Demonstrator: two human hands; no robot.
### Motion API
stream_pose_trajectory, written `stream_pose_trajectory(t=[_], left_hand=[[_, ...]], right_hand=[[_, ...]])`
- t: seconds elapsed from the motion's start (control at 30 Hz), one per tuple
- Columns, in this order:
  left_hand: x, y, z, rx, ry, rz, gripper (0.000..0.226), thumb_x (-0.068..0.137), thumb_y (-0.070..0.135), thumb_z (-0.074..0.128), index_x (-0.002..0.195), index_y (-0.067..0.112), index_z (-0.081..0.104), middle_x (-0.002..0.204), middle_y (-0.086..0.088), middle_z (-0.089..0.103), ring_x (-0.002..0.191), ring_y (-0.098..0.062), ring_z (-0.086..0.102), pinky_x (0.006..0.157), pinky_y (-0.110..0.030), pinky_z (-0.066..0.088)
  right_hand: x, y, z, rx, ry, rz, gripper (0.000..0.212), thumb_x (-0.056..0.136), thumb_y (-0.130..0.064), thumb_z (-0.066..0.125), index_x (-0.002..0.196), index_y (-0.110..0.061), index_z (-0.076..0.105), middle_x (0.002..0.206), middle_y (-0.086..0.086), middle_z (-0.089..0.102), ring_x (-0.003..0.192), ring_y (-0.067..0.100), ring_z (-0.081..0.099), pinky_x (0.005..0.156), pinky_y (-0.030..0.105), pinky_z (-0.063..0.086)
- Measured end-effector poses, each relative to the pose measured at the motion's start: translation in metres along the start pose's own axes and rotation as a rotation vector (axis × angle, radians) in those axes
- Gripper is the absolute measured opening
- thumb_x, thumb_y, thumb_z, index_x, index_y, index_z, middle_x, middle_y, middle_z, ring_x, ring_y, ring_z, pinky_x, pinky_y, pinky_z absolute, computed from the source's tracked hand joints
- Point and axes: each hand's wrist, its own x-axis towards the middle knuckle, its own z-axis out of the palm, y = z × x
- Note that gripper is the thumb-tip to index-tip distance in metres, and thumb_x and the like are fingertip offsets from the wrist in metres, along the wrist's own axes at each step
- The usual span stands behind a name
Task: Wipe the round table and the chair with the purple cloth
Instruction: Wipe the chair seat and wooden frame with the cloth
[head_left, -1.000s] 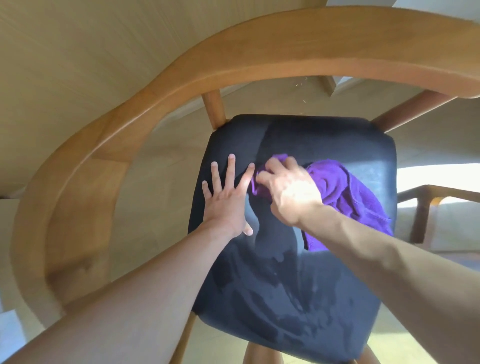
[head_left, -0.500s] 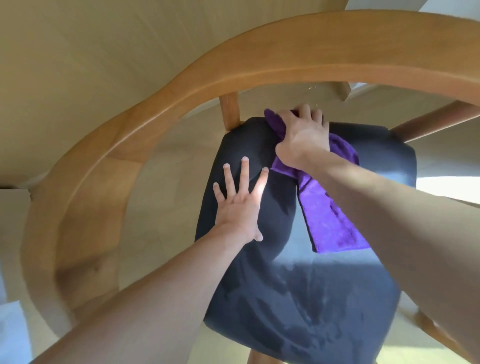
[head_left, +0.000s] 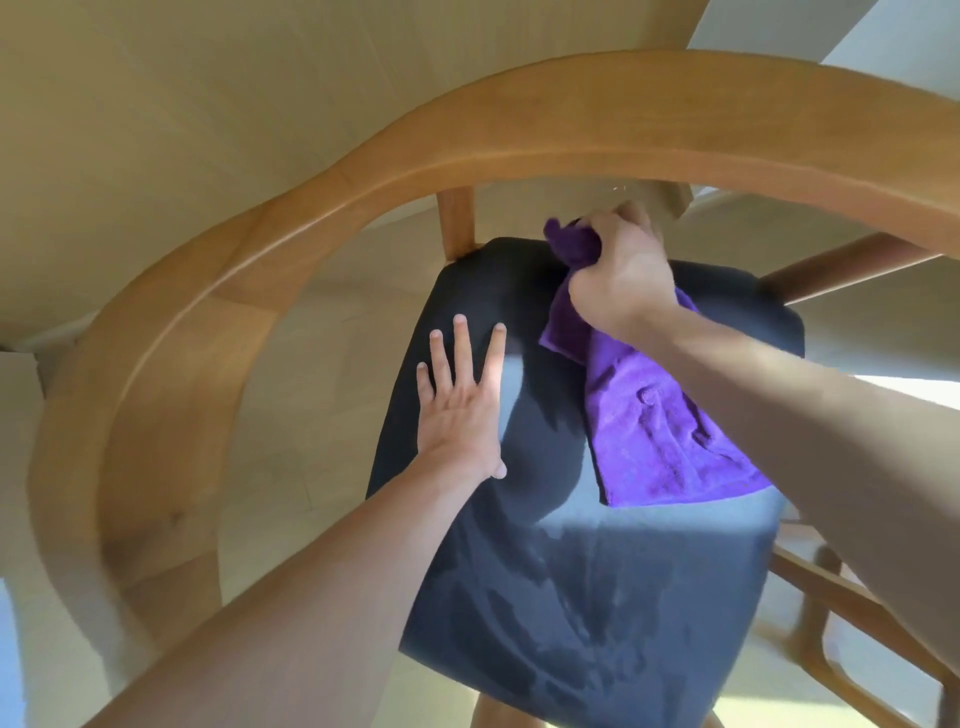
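I look straight down on a wooden chair with a curved backrest rail (head_left: 363, 171) and a dark blue padded seat (head_left: 597, 597). Damp streaks mark the near half of the seat. My right hand (head_left: 621, 273) grips the purple cloth (head_left: 660, 426) at the seat's far edge; the cloth trails back across the right side of the seat under my forearm. My left hand (head_left: 462, 405) lies flat on the left part of the seat, fingers spread, holding nothing. The round table is not clearly in view.
Pale floor (head_left: 291, 415) shows between the rail and the seat. A wooden spindle (head_left: 457, 223) joins rail and seat at the back left. More wooden frame parts (head_left: 831, 613) stand at the right. A light wall or panel (head_left: 156, 104) fills the upper left.
My right hand has dragged the cloth from the middle of the seat to its far edge, stretching the cloth out behind it. My left hand stayed flat on the seat.
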Motion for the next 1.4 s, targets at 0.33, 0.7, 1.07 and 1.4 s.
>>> stream_pose_trajectory(t=[0.33, 0.7, 1.07, 1.4], left_hand=[[-0.002, -0.019, 0.006, -0.118, 0.051, 0.036, 0.173, 0.050, 0.046, 0.100, 0.155, 0.019, -0.034, 0.161, 0.002, -0.043, 0.152, -0.024, -0.032, 0.129, -0.041, -0.001], [-0.007, -0.021, 0.006, -0.155, -0.013, -0.008, 0.161, 0.062, 0.049, 0.094, 0.153, 0.025, -0.037, 0.159, -0.006, -0.046, 0.152, -0.033, -0.031, 0.129, -0.045, -0.001], [-0.007, -0.025, 0.012, -0.195, 0.005, -0.008, 0.162, 0.059, 0.050, 0.095, 0.153, 0.028, -0.035, 0.157, 0.000, -0.049, 0.150, -0.029, -0.036, 0.129, -0.045, -0.002], [-0.005, -0.025, 0.014, -0.248, 0.017, -0.023, 0.162, 0.058, 0.039, 0.099, 0.157, 0.029, -0.029, 0.159, 0.001, -0.045, 0.151, -0.028, -0.035, 0.129, -0.046, -0.004]], right_hand=[[-0.067, -0.004, 0.052, -0.599, -0.413, -0.506, 0.022, 0.084, -0.025, 0.058, 0.103, -0.022, 0.067, 0.110, -0.001, 0.050, 0.102, 0.028, 0.046, 0.071, 0.035, 0.034], [0.031, -0.016, 0.013, -0.018, -0.089, 0.105, 0.052, 0.084, -0.010, 0.050, 0.135, -0.016, 0.054, 0.138, 0.009, 0.041, 0.127, 0.034, 0.038, 0.110, 0.035, 0.032], [-0.084, 0.025, 0.053, -0.379, -0.321, -0.543, 0.050, 0.057, -0.001, 0.061, 0.101, -0.015, 0.079, 0.116, -0.003, 0.073, 0.118, 0.031, 0.055, 0.086, 0.036, 0.040], [0.010, -0.033, 0.023, 0.159, 0.194, -0.004, 0.048, 0.070, -0.009, 0.044, 0.111, -0.012, 0.068, 0.116, 0.006, 0.064, 0.111, 0.030, 0.055, 0.098, 0.031, 0.043]])
